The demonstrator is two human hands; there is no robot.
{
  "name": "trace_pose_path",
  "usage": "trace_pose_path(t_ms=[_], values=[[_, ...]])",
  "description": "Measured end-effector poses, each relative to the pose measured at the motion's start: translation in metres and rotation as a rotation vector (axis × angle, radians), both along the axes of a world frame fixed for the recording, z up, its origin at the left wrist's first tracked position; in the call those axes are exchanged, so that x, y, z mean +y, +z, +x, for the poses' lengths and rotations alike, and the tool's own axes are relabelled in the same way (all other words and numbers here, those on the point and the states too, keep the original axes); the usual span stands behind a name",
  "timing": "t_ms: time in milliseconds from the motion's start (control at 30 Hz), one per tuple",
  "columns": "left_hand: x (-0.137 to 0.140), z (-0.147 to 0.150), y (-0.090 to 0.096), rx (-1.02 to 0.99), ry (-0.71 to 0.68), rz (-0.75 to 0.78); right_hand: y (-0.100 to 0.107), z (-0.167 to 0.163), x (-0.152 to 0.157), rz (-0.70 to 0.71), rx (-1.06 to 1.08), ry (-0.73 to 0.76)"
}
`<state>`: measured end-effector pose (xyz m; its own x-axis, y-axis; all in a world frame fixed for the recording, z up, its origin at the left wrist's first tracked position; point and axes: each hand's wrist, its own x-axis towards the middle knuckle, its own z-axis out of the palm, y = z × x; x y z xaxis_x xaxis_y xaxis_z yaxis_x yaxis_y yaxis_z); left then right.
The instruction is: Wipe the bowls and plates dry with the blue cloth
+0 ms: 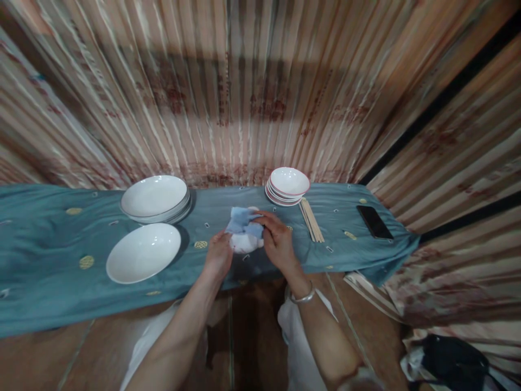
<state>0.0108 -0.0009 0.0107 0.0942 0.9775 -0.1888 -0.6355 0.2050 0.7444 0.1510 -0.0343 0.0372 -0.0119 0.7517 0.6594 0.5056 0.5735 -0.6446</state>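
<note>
My left hand (220, 251) is closed on the left side of a small white bowl (243, 244), held above the near part of the table. A light blue cloth (245, 221) lies over the bowl and covers much of it. The cloth is pinched in my right hand (277, 236), whose fingers press it against the bowl's right side. Beyond my right hand stands a stack of small white bowls (288, 182) with red rims. A bundle of light wooden chopsticks (311, 220) lies just right of that stack.
At the left are a stack of large white plates (154, 196) and, nearer, a single large white bowl (143, 254). A black phone (374, 221) lies at the right end of the teal-covered table (49, 233). Patterned curtains (268, 108) hang behind.
</note>
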Motion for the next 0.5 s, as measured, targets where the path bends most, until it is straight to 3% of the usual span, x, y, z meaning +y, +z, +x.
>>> trace_pose_path(t_ms=[133,367,500], values=[[-0.002,-0.002,0.006,0.016,-0.042,0.027,-0.005,0.004,0.000,-0.031,-0.196,-0.017],[-0.003,-0.006,0.007,0.078,-0.042,-0.022,-0.016,-0.034,-0.004,0.012,-0.521,-0.135],[-0.003,-0.003,0.007,0.011,-0.018,-0.035,-0.020,-0.035,0.005,-0.008,-0.561,-0.183]])
